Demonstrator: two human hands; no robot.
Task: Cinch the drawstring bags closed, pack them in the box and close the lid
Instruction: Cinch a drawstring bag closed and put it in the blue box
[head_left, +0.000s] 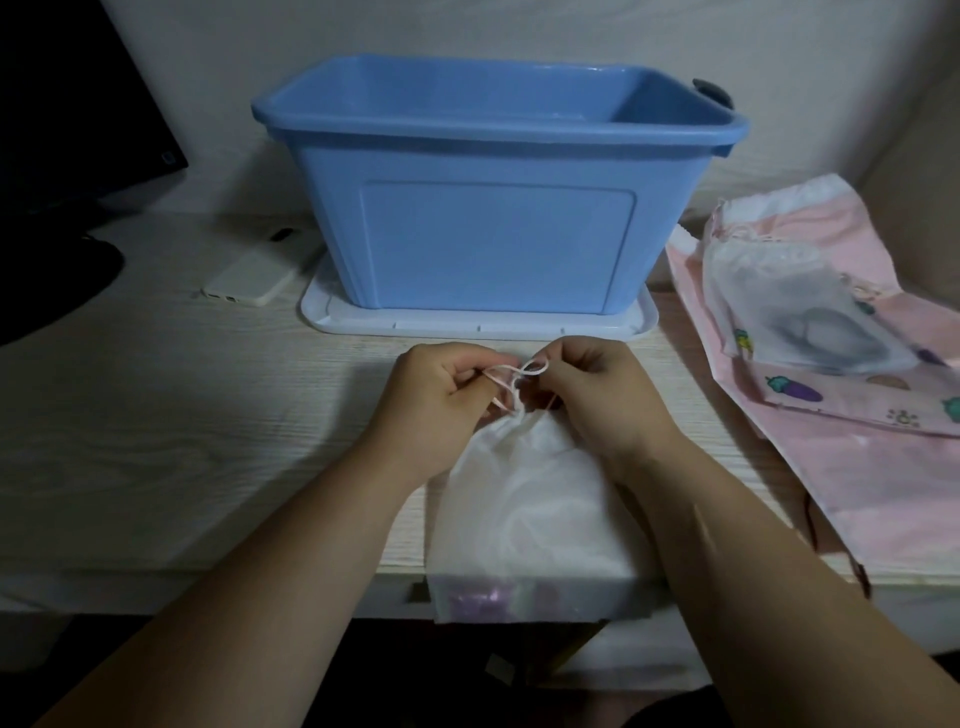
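Pinching the thin pink cord (514, 371) from both sides, the two hands meet right at the neck of the white bag (519, 493). The left hand (441, 395) has its fingers (470, 376) curled tight on one strand. The right hand (597, 400) has its fingers (563, 364) clamped on a small loop of the same cord. The neck of the bag is gathered in under them. The bag lies on the tabletop (156, 415) in front of the person, its bottom end hanging over the near edge.

Just behind the hands stands the blue box (493, 208), open at the top, sitting on its own white lid (332, 312). Over on the right, a big pink bag (883, 467) lies flat. A small see-through bag (779, 301) and a patterned pouch (857, 400) are lying on top of it. Left of the box, a pale phone (249, 278) lies beside the lid, and a dark screen (78, 104) stands in the far corner.
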